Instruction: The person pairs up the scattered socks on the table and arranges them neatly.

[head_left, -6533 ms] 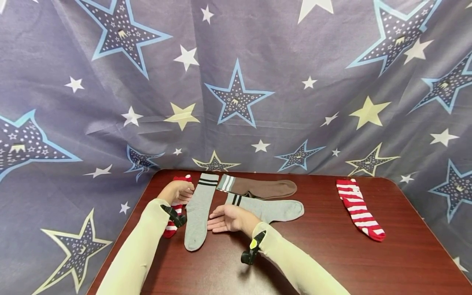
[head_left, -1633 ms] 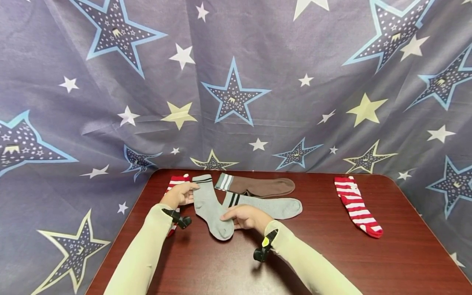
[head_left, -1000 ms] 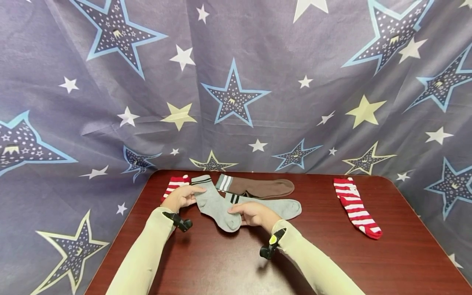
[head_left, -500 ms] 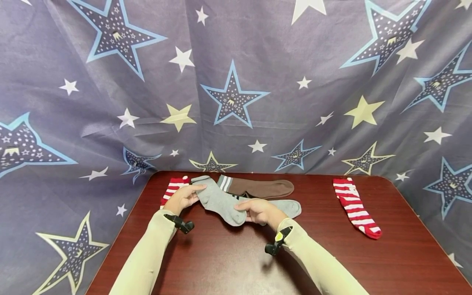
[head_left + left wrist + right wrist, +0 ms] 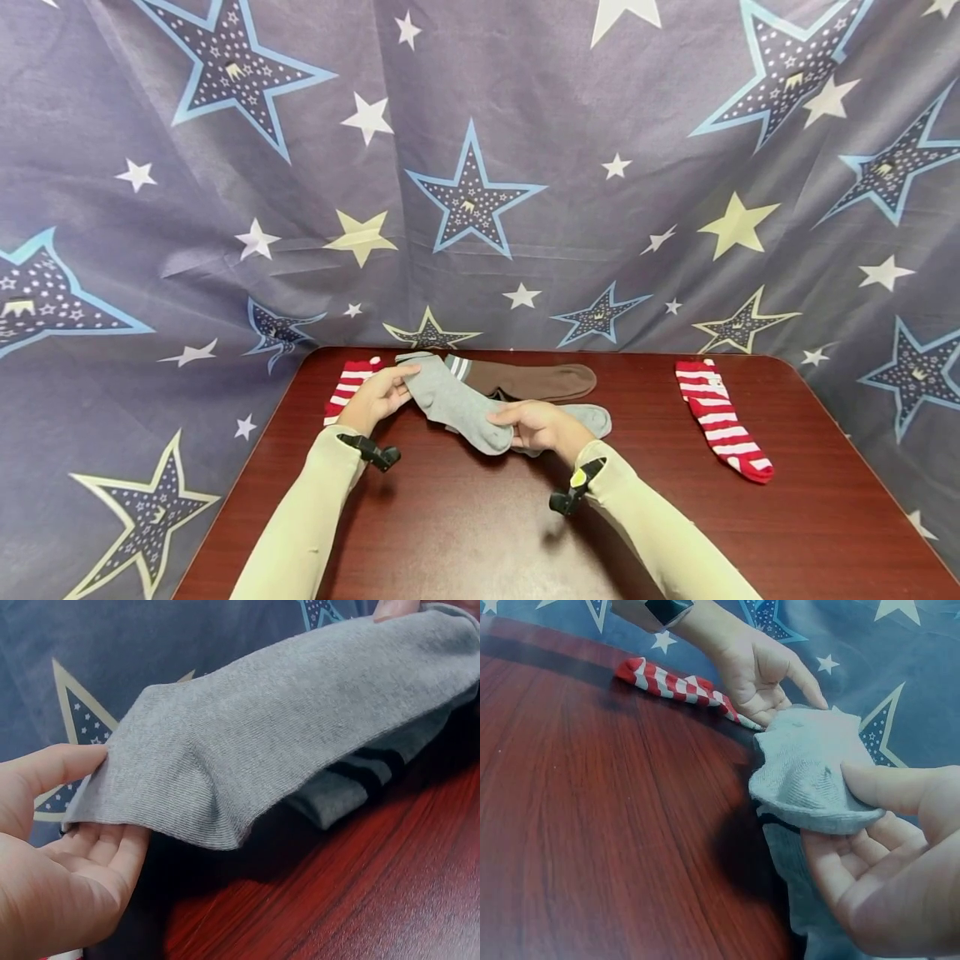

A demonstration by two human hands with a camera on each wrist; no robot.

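Note:
A grey sock (image 5: 459, 406) is stretched between my two hands above the table. With thumb and fingers, my left hand (image 5: 377, 398) pinches its cuff end. My right hand (image 5: 546, 429) grips the toe end, thumb on top and fingers underneath, as the right wrist view shows. Beneath it lies a second grey sock (image 5: 588, 418), partly covered; its black stripes (image 5: 367, 776) show in the left wrist view. Just behind, a brown sock (image 5: 543, 381) with white cuff stripes lies flat. A red-and-white striped sock (image 5: 349, 390) lies beside my left hand, partly hidden by it.
Another red-and-white striped sock (image 5: 723, 422) lies alone on the right part of the brown wooden table (image 5: 465, 525). A star-patterned cloth (image 5: 555, 267) hangs behind the table's far edge.
At first the grey sock lay flat between my hands. Both hands took hold of it, lifted it and carried it right, turning it until it overlaps the second grey sock.

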